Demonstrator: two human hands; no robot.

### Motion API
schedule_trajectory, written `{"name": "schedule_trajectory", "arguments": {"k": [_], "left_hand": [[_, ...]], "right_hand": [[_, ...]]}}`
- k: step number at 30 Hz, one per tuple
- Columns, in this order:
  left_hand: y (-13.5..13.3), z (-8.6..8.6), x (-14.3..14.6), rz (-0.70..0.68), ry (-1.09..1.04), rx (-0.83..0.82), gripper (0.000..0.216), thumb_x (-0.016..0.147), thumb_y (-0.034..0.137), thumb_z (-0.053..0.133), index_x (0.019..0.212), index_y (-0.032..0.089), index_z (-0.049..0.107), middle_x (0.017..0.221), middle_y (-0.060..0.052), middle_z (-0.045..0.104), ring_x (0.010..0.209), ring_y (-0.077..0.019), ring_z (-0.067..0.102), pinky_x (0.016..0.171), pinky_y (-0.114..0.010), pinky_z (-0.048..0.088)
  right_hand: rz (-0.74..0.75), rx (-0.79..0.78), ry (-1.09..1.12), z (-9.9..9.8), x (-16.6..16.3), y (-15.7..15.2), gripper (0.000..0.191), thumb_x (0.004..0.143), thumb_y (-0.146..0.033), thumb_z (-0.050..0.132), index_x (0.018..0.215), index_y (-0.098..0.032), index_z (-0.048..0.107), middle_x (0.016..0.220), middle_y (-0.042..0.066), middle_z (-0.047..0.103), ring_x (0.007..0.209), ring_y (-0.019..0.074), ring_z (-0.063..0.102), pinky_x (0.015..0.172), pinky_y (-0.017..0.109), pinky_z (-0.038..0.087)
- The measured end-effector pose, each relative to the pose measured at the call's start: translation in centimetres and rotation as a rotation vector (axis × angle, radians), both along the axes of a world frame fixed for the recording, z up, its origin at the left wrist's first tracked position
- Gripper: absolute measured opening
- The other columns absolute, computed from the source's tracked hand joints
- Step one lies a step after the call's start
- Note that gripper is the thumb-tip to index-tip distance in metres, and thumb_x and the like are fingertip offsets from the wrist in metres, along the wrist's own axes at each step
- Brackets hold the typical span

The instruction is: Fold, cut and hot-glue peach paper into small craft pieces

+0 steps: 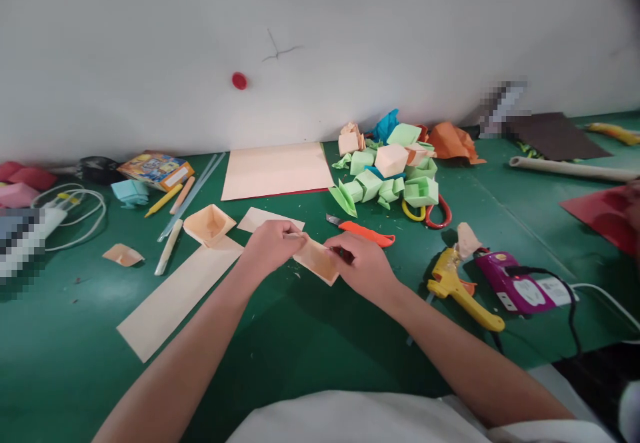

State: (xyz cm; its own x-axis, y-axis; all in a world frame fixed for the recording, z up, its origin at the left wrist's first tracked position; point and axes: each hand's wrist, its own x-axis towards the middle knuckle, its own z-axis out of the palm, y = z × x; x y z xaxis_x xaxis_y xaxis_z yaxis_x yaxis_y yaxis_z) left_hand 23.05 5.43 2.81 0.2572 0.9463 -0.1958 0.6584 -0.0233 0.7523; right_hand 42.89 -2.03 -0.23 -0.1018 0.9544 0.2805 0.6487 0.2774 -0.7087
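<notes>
A folded strip of peach paper (317,261) is held between both hands over the green table. My left hand (275,242) pinches its left end, fingers closed. At the opposite end, my right hand (363,260) is closed on the paper, its fingertips partly hidden. Just behind the right hand lies an orange box cutter (367,232) with its blade out. A small peach paper box (209,225) sits left of my left hand, touching a long peach paper strip (180,300). Another flat peach piece (267,219) lies behind the left hand.
A yellow glue gun (463,290) and a purple power strip (525,283) with cords are at right. Green and peach folded paper pieces (390,163) are heaped at the back, beside scissors (437,213). At the right edge, another person's hand (634,196) touches red paper (600,213).
</notes>
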Motion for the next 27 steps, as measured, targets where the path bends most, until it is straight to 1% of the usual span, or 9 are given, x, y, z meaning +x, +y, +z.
{"name": "schedule_trajectory", "arguments": {"k": [2, 5, 9, 12, 16, 17, 22, 25, 27], "left_hand": [[-0.1, 0.3, 0.4, -0.023, 0.032, 0.042, 0.018, 0.071, 0.036, 0.065, 0.073, 0.02, 0.074, 0.07, -0.001, 0.069, 0.065, -0.0186, 0.061, 0.056, -0.027, 0.039], [-0.5, 0.8, 1.2, -0.045, 0.059, 0.088, 0.019, 0.072, 0.03, 0.061, 0.08, 0.021, 0.075, 0.072, -0.001, 0.07, 0.064, -0.0186, 0.06, 0.056, -0.028, 0.039], [-1.1, 1.2, 1.8, -0.053, 0.059, 0.121, 0.028, 0.076, 0.029, 0.058, 0.098, 0.023, 0.073, 0.069, 0.0, 0.065, 0.061, -0.0178, 0.058, 0.053, -0.027, 0.036], [-1.4, 1.1, 1.7, -0.088, 0.034, 0.09, 0.036, 0.073, 0.028, 0.061, 0.108, 0.023, 0.071, 0.07, 0.001, 0.065, 0.059, -0.0173, 0.057, 0.051, -0.026, 0.037], [-1.2, 0.4, 1.4, -0.106, -0.007, 0.06, 0.041, 0.066, 0.023, 0.065, 0.107, 0.023, 0.071, 0.098, -0.002, 0.073, 0.071, -0.0179, 0.065, 0.056, -0.025, 0.046], [-1.2, 0.2, 1.4, -0.093, -0.01, 0.065, 0.041, 0.066, 0.023, 0.065, 0.106, 0.023, 0.071, 0.101, -0.003, 0.073, 0.071, -0.0177, 0.065, 0.057, -0.025, 0.047], [-1.8, 0.1, 1.7, 0.008, -0.007, 0.131, 0.033, 0.072, 0.019, 0.058, 0.103, 0.023, 0.069, 0.076, 0.001, 0.068, 0.054, -0.0146, 0.056, 0.05, -0.025, 0.038], [-2.3, 0.5, 2.0, 0.01, -0.033, 0.167, 0.032, 0.073, 0.018, 0.058, 0.103, 0.024, 0.069, 0.085, 0.0, 0.07, 0.064, -0.0162, 0.06, 0.055, -0.025, 0.041], [-2.4, 0.6, 2.0, -0.029, -0.069, 0.15, 0.032, 0.074, 0.022, 0.062, 0.105, 0.024, 0.07, 0.088, -0.001, 0.072, 0.07, -0.0179, 0.063, 0.058, -0.026, 0.043]], "right_hand": [[0.037, 0.018, -0.008, -0.3, -0.1, 0.0, 0.017, 0.09, -0.013, 0.06, 0.09, -0.023, 0.073, 0.088, 0.002, 0.074, 0.077, 0.0169, 0.065, 0.067, 0.028, 0.047], [0.065, 0.038, -0.028, -0.7, -0.1, 0.0, 0.018, 0.087, -0.011, 0.062, 0.086, -0.024, 0.075, 0.087, 0.002, 0.074, 0.079, 0.0176, 0.065, 0.069, 0.029, 0.047], [0.065, 0.042, -0.033, -0.8, -0.1, 0.0, 0.016, 0.086, -0.011, 0.065, 0.088, -0.024, 0.075, 0.091, 0.003, 0.074, 0.085, 0.0193, 0.065, 0.073, 0.031, 0.048], [0.059, 0.029, -0.025, -0.6, 0.1, 0.0, 0.014, 0.087, -0.013, 0.063, 0.089, -0.024, 0.073, 0.094, 0.003, 0.074, 0.087, 0.0198, 0.065, 0.075, 0.031, 0.049], [0.041, -0.003, 0.002, -0.2, 0.2, 0.0, 0.013, 0.09, -0.015, 0.06, 0.092, -0.023, 0.07, 0.091, 0.002, 0.074, 0.08, 0.0185, 0.065, 0.069, 0.03, 0.048], [0.035, -0.008, 0.009, -0.2, 0.3, 0.0, 0.013, 0.091, -0.016, 0.059, 0.093, -0.023, 0.069, 0.091, 0.002, 0.074, 0.078, 0.0181, 0.065, 0.069, 0.03, 0.049], [0.023, 0.032, 0.049, -0.2, 0.5, 0.1, 0.017, 0.093, -0.017, 0.056, 0.094, -0.023, 0.072, 0.095, 0.003, 0.075, 0.075, 0.0179, 0.065, 0.069, 0.031, 0.05], [0.036, 0.086, 0.059, -0.3, 0.6, 0.1, 0.02, 0.092, -0.014, 0.058, 0.092, -0.025, 0.074, 0.097, 0.004, 0.074, 0.084, 0.0195, 0.067, 0.073, 0.032, 0.052], [0.038, 0.104, 0.057, -0.4, 0.5, 0.1, 0.02, 0.091, -0.014, 0.058, 0.091, -0.025, 0.075, 0.097, 0.004, 0.074, 0.09, 0.0206, 0.067, 0.075, 0.033, 0.052]]}}
